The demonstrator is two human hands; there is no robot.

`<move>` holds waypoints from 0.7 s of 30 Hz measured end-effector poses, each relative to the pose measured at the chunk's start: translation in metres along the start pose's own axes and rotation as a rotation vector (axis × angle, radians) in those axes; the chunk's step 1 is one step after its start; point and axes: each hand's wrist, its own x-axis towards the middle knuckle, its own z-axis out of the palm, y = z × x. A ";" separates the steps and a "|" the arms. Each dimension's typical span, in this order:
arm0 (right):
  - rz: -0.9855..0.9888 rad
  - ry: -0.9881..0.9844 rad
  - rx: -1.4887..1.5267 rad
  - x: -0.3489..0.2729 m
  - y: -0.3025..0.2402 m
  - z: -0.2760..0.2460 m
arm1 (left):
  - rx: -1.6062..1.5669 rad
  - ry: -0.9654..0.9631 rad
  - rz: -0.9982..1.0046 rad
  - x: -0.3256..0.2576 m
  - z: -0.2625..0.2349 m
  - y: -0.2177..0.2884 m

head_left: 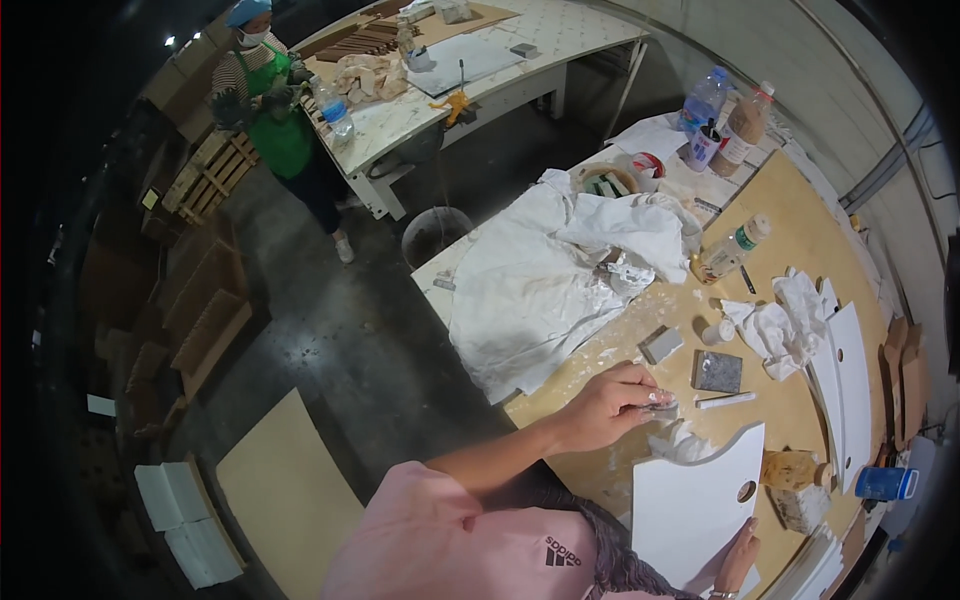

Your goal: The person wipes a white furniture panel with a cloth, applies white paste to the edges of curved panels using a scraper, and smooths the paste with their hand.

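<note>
My left hand (608,408) is closed in a pinch on a small grey flat piece (660,407), whose exact kind I cannot make out. White smears mark its fingertips. Just below it lies a crumpled white wad (680,442), cloth or paper. With my right hand (738,560) I grip the lower right edge of a white panel (690,510), which has a curved top edge and a round hole near its right side. Close to my left hand are a grey sanding block (660,345), a darker block (717,372) and a white stick (726,400).
A bottle (730,250), a white cloth (785,320) and more white panels (848,385) lie on the brown board. White sheeting (530,290) covers the table's left part. A yellowish jar (795,470) stands right of my panel. Across the aisle, a person in a green apron (275,110) stands beside another table (590,50).
</note>
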 end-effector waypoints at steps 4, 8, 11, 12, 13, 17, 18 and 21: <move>0.045 -0.053 0.140 -0.010 -0.009 -0.002 | 0.028 -0.006 0.011 0.005 0.004 0.000; -0.011 -0.089 -0.165 -0.032 -0.054 -0.011 | 0.043 -0.019 -0.018 0.005 0.007 -0.006; 0.074 -0.145 -0.247 -0.031 -0.056 -0.015 | 0.082 0.001 0.001 0.002 0.008 -0.012; 0.066 -0.191 -0.211 -0.030 -0.052 -0.018 | 0.080 0.002 0.002 0.001 0.008 -0.014; 0.056 -0.238 -0.174 -0.029 -0.054 -0.019 | 0.062 0.028 0.004 0.002 0.008 -0.015; 0.015 -0.244 -0.125 -0.032 -0.065 -0.023 | 0.018 -0.003 -0.057 0.003 0.005 -0.019; 0.031 -0.275 -0.126 -0.030 -0.068 -0.024 | 0.016 0.000 -0.054 0.004 0.004 -0.020; 0.012 -0.254 -0.076 -0.034 -0.074 -0.020 | 0.026 0.005 -0.048 0.006 0.001 -0.020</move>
